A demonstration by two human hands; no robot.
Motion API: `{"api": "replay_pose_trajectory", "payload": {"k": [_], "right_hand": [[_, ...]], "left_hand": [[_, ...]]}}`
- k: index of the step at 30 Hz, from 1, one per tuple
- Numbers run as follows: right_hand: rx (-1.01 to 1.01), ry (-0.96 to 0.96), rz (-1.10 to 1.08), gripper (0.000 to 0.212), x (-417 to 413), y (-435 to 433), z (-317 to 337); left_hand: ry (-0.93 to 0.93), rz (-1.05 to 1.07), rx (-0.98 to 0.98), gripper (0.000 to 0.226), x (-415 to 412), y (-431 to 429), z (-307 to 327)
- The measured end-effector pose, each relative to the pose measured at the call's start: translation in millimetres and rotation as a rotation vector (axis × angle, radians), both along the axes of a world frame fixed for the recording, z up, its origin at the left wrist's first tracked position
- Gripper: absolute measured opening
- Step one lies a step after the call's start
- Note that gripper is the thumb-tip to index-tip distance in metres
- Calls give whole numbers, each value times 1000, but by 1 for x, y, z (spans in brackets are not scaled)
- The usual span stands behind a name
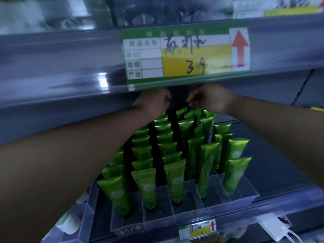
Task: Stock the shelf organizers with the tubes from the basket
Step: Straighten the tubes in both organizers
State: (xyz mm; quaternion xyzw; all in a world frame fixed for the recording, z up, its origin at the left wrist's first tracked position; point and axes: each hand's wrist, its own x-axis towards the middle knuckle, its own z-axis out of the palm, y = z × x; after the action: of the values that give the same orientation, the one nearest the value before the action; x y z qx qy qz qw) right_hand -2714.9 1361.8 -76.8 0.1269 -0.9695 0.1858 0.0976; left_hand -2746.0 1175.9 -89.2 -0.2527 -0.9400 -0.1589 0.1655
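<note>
Head view, blurred by motion. Both bare forearms reach in from 8 and 3 o'clock and meet just above centre, under the front lip of the upper shelf (61, 64). Left hand (154, 102): just left of centre toward 12 o'clock, back of hand to the camera, fingers (165, 99) curled in toward the palm; the inside of the hand is hidden, so cannot tell if it holds anything. Right hand (210, 100): just right of centre, apart from the left, fingers (190, 100) curled with thumb and forefinger tips drawn together, pointing toward 9 o'clock. These tips sit directly above the crimped tops of the rearmost tubes; cannot tell whether they pinch a tube top or only hover close to it. Tubes (175, 181): green, standing cap-down in rows inside a clear divided organizer (157, 216) on the lower shelf, filling the area from centre down to 6 o'clock. The rows run from the front wall back to beneath the hands. The front compartments toward 5 o'clock show fewer tubes, and some cells there show only clear dividers. Most tubes stand upright; a few near the back right lean against one another. Price tag (185, 55): green and yellow with a red arrow, on the upper shelf lip at 12 to 1 o'clock, handwritten "39". A smaller tag (198, 228) of the same kind sits on the lower shelf lip at 6 o'clock. White box (273, 227) with a thin white cord at 5 o'clock. Pale packs (70, 223) behind a clear wall at 7 o'clock, too blurred to identify.
</note>
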Motion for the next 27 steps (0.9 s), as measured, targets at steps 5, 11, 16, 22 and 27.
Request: {"api": "replay_pose_trajectory", "payload": {"k": [5,11,16,22,27], "right_hand": [[180,36,46,26,2,5,-15],[235,45,87,28,-7,2,-24],[213,65,93,20,-13,1,-31],[157,78,119,16,-13,0,-34],[79,65,138,16,-12,-9,-35]], "left_hand": [[-86,-51,-32,16,2,32,-3],[-176,52,-119,19,-5,49,-11],[-160,96,-130,26,-8,56,-11],[-161,136,-130,23,-10,62,-10],[-153,110,-141,18,-11,56,-7]]}}
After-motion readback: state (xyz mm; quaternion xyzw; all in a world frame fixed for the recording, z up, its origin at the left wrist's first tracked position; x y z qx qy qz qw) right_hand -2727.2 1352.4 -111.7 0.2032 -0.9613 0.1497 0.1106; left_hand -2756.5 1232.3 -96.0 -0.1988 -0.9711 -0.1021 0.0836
